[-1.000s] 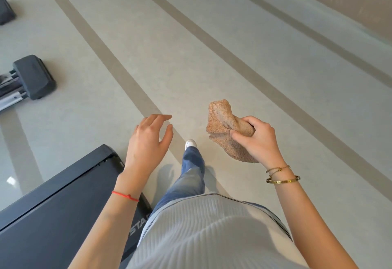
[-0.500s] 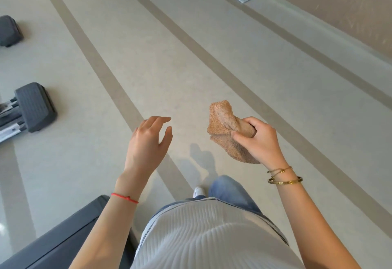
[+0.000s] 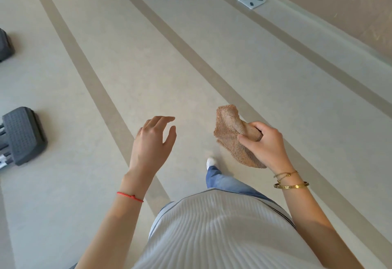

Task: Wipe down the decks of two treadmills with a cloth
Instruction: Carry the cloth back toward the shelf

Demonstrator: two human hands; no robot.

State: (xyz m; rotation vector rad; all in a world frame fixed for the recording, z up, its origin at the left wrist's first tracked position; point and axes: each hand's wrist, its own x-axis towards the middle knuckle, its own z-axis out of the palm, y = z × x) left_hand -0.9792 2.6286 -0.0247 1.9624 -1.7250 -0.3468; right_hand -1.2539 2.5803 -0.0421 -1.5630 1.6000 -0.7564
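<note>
- 1 view only, from a camera worn on the person's head, so no second view shares any of the scene.
- It looks forward and steeply down over the white ribbed top (image 3: 212,232) to the floor (image 3: 148,56).
- The left hand (image 3: 151,141) and the right hand (image 3: 265,144) sit close below the lens, in the middle of the frame.
- The wide angle reaches a grey machine foot (image 3: 22,135) at the left edge and a wall (image 3: 339,3) at the upper right.
</note>
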